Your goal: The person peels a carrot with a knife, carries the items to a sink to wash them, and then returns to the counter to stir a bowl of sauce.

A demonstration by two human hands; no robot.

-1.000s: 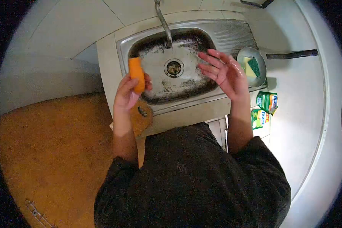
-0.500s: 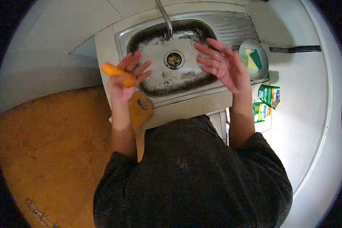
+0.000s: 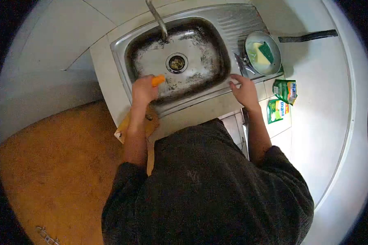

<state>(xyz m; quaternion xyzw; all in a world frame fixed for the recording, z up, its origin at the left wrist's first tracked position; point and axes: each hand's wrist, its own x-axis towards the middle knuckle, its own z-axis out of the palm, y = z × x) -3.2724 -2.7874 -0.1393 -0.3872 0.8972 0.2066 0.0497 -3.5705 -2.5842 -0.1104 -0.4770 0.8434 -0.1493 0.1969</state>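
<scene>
White tiles and a white desk (image 3: 327, 122) fill the upper part of the frame around a steel sink (image 3: 180, 61), whose basin looks stained and dark along its walls, with a round drain (image 3: 176, 63) in the middle and a tap (image 3: 157, 18) arching over it from the top edge. My left hand (image 3: 143, 90) sits at the front rim of the sink, left of centre, curled closed around a carrot (image 3: 158, 80); only its orange tip shows, poking out past my fingers over the basin. Under that wrist, a wooden cutting board (image 3: 124, 128) leans at the front of the sink, its corner sticking out to the left. My right hand (image 3: 244, 90) rests on the front right corner of the sink rim, fingers loosely bent and holding nothing. Just above it, in the upper right of the frame, a small pan (image 3: 274, 63) stands on the draining board with a yellow and green sponge (image 3: 261, 53) inside it, its dark handle pointing to the right. Two green packets (image 3: 283, 100) lie on the desk to the right of my right hand. Orange-brown floor (image 3: 57, 171) spreads over the lower left, and my dark sweater (image 3: 208, 192) covers the bottom centre.
</scene>
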